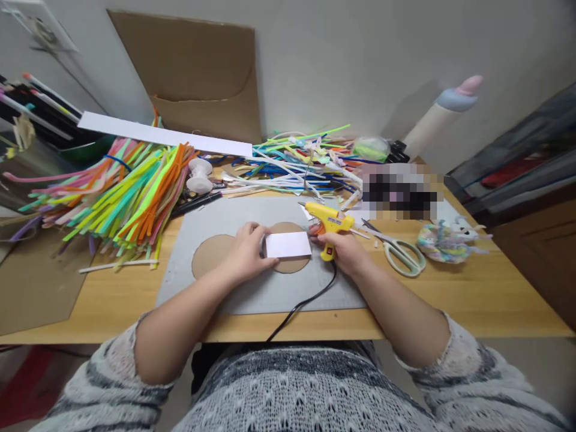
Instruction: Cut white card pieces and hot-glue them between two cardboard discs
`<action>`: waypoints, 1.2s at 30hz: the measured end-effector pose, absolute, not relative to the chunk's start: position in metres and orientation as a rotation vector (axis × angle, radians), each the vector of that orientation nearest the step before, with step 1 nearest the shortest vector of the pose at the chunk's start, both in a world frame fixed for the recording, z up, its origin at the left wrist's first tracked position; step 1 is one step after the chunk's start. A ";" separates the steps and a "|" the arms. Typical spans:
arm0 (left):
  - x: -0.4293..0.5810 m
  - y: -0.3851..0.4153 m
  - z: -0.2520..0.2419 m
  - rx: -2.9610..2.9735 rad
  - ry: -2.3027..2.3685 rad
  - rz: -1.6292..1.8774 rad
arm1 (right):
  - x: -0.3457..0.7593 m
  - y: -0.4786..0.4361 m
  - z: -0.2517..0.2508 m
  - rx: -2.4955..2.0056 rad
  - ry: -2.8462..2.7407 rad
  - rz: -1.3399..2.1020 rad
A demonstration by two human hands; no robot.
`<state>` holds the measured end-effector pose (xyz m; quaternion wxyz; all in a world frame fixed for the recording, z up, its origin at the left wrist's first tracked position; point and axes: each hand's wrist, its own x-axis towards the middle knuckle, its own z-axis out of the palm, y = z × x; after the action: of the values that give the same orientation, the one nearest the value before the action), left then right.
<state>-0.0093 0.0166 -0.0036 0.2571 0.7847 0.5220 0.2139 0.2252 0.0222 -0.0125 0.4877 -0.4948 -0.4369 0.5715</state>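
My left hand (246, 251) is closed on the left end of a white piece of paper or card (288, 245), which looks bent or rolled at that end. In my right hand (350, 251) is a yellow hot glue gun (332, 221), its nozzle pointing up and left. The right fingertips are close to the paper's right edge; whether they touch it I cannot tell. Beneath the paper lies a cardboard circle (288, 267), partly hidden, and beside it a second cardboard circle (210, 257), partly under my left wrist. Both rest on a grey mat (234, 210).
A black cord (297, 307) runs from the glue gun over the table's front edge. Scissors (405, 258) lie right of my right hand. Bundled pipe cleaners (135, 198), a white spool (199, 175), a long white strip (166, 135) and a leaning cardboard sheet (202, 72) stand behind and left.
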 end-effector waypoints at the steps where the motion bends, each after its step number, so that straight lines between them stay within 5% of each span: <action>1: -0.009 0.016 -0.004 2.021 1.389 0.654 | 0.223 0.021 -0.017 -1.194 -1.061 1.381; 8: -0.016 0.016 -0.002 1.236 1.023 0.972 | 0.206 0.010 -0.021 -1.092 -1.056 1.367; 19: -0.010 0.009 -0.001 1.144 1.128 0.956 | 0.194 -0.010 -0.005 -1.052 -1.242 1.625; 36: 0.005 -0.008 -0.006 1.148 1.104 0.986 | 0.193 -0.020 -0.013 -1.249 -1.279 1.204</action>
<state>0.0049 -0.0084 -0.0060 0.5926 0.4938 0.4746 0.4240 0.1931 -0.0201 -0.0126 0.4733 -0.5106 -0.5226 0.4921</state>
